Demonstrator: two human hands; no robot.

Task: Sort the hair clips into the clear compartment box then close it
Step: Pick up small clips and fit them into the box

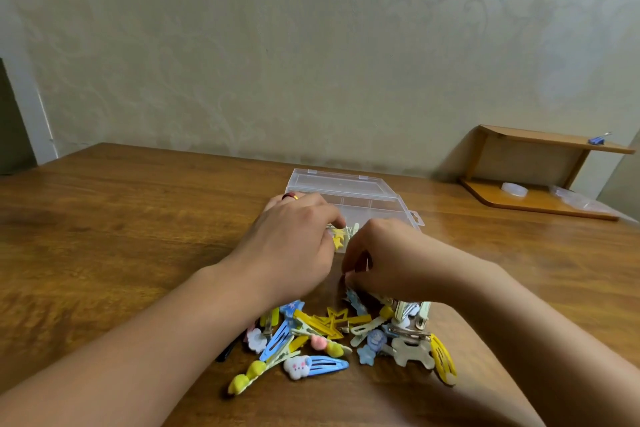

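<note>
Clear box point(349, 192) open, yellow star clips point(339, 237) inside near my left hand point(294, 246), fingers curled, grip unclear. Right hand point(384, 256) pinches at the clip pile point(343, 336); bare table point(121, 218) lies left.

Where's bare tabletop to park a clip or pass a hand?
Free: the brown wooden table left of the left hand, and the stretch right of the right hand toward the small wooden shelf. Crowded: between the clear plastic compartment box and the pile of colourful hair clips.
</note>
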